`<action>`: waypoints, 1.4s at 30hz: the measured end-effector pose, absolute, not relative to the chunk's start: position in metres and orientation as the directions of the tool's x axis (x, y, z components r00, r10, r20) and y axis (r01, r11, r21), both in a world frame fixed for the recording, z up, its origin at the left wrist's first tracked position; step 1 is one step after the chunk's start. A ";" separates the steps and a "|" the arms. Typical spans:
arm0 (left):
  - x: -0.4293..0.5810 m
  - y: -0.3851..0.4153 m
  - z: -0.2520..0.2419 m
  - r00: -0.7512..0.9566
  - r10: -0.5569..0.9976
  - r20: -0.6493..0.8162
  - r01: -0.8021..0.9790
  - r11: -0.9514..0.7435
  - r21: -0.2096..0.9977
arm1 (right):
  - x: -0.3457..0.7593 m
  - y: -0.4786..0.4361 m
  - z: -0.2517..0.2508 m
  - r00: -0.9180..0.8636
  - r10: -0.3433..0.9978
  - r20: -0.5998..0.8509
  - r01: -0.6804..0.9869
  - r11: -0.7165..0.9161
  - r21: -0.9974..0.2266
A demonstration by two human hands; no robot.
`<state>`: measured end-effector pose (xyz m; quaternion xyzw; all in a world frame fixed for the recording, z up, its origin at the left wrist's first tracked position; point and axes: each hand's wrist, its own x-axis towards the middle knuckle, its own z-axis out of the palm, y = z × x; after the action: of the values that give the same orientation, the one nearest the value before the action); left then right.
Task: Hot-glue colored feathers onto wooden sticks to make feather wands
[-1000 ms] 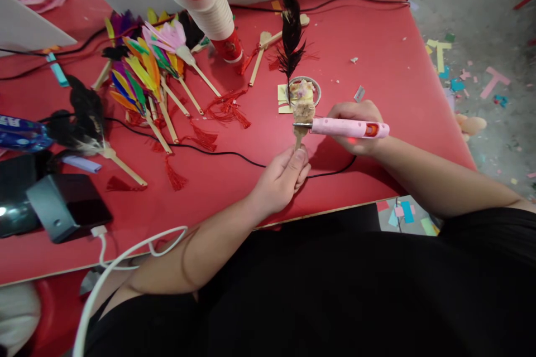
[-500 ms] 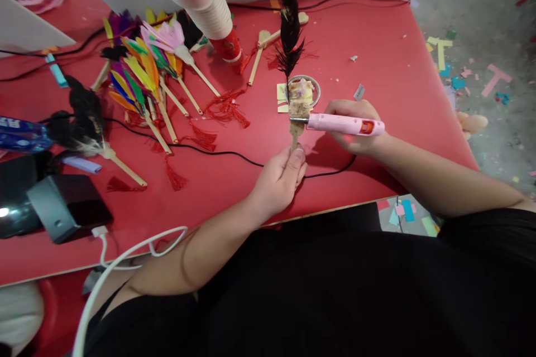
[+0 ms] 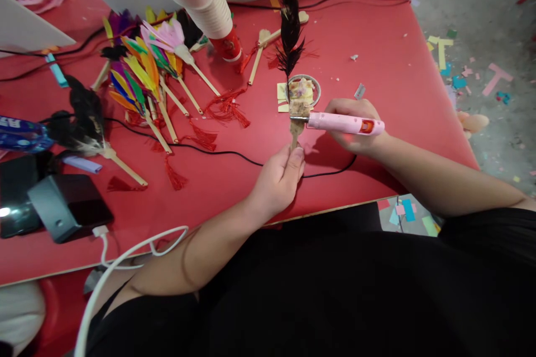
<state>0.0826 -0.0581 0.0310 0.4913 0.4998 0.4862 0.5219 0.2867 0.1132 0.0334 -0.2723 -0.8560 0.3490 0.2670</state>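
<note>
My left hand [image 3: 281, 178] is closed around the lower end of a small wooden handle [image 3: 295, 133], with the thumb on top. A single black feather [image 3: 290, 33] stands up from the left side of the handle's wide head. My right hand [image 3: 352, 122] grips a pink glue gun [image 3: 343, 123], its fingers partly hidden behind the body. The gun's metal nozzle lies across the wide head, apparently touching it. Just beyond are a round ring-shaped lid or dish [image 3: 317, 91] and stained yellow paper pieces [image 3: 283, 92].
Finished feather fans [image 3: 144, 81] with red tassels lie at left. A stack of paper cups [image 3: 213, 14] stands behind them. Loose wooden handles [image 3: 256, 64] lie at the back. A grey box-like device [image 3: 69, 206] and white cable [image 3: 104, 284] are near left. A black cord [image 3: 226, 153] crosses the red table.
Almost nothing differs. The glue gun and both hands keep nearly the same place, with only a very slight shift of the left hand.
</note>
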 end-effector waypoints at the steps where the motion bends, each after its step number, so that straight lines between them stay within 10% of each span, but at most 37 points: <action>1: 0.083 -0.058 0.031 0.031 0.998 -0.049 -0.026 0.050 0.998 | 0.286 0.113 0.033 -0.707 0.657 0.262 0.284 0.602 -0.746; 42: 0.081 -0.062 0.029 0.002 0.999 -0.046 0.059 0.045 0.997 | 0.288 0.114 0.027 -0.677 0.678 0.287 0.278 0.596 -0.754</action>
<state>0.0813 -0.0617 0.0289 0.5038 0.5248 0.4727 0.4973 0.2878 0.1143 0.0274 -0.2823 -0.8462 0.3498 0.2862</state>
